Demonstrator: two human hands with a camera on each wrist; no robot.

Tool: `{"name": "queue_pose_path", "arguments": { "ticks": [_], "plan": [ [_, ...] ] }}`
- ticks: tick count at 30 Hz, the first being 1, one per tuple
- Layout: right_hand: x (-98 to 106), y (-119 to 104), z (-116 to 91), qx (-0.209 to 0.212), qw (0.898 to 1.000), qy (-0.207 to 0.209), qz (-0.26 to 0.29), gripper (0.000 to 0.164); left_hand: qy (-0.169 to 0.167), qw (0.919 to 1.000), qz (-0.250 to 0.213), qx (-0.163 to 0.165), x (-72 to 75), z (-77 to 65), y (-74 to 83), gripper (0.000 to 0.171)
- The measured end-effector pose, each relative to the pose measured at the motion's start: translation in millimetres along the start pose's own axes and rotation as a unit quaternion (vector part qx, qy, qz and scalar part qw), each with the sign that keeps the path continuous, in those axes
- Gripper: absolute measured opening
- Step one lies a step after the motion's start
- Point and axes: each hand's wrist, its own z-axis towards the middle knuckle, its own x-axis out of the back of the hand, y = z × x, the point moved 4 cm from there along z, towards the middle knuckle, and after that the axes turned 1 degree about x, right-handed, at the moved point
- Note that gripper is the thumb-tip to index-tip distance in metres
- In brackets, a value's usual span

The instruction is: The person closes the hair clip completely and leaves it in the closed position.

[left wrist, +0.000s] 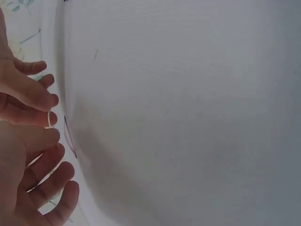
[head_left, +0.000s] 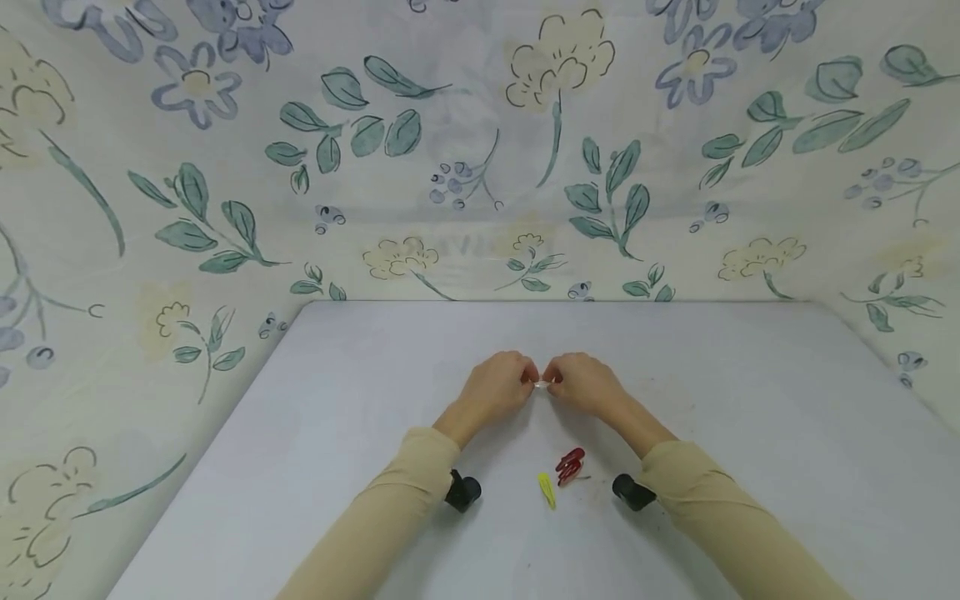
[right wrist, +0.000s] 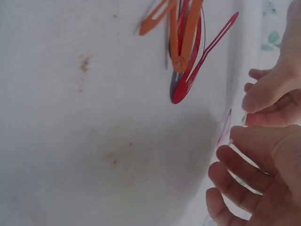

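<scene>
Out in front, my left hand (head_left: 498, 385) and right hand (head_left: 588, 385) meet fingertip to fingertip. Between them they pinch a small, thin white hair clip (head_left: 541, 384), mostly covered by the fingers. In the left wrist view only a narrow white edge of the clip (left wrist: 49, 118) shows between thumb and finger. The right wrist view has my right hand (right wrist: 254, 174) below and my left hand (right wrist: 277, 89) above, thumbs close together. Nearer my body lie a cluster of red snap hair clips (head_left: 571, 466) and a yellow clip (head_left: 547, 491).
Orange clips (right wrist: 186, 42) overlap red ones (right wrist: 183, 89) in the right wrist view. A thin purplish item (left wrist: 70, 137) lies beyond the fingers. Small brownish specks (right wrist: 84, 63) mark the white table (head_left: 360, 367). Floral cloth (head_left: 480, 208) rises behind the table and at its sides.
</scene>
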Motion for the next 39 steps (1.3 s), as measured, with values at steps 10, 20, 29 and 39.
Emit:
{"name": "queue_pose_path", "arguments": {
  "ticks": [10,20,29,39],
  "plan": [
    [-3.5,0.2,7.1,-0.015,1.0,-0.022,-0.015,0.015,-0.041,0.999,0.019,-0.006,-3.9,8.5,-3.6,0.011],
    [-5.2,-5.6,10.9,-0.013,0.999,-0.017,-0.049,0.012,-0.054,0.9985,0.011,0.001,-3.7,8.1,-8.3,0.01],
    [-5.4,-5.8,9.4,-0.019,0.998,-0.02,-0.05,0.013,-0.061,0.9979,0.02,0.008,-5.1,9.8,-9.0,0.01],
    [-8.0,-2.6,6.5,-0.026,0.998,-0.026,-0.057,0.015,-0.055,0.9983,0.017,0.008,-8.3,9.6,-8.8,0.009]
  ]
}}
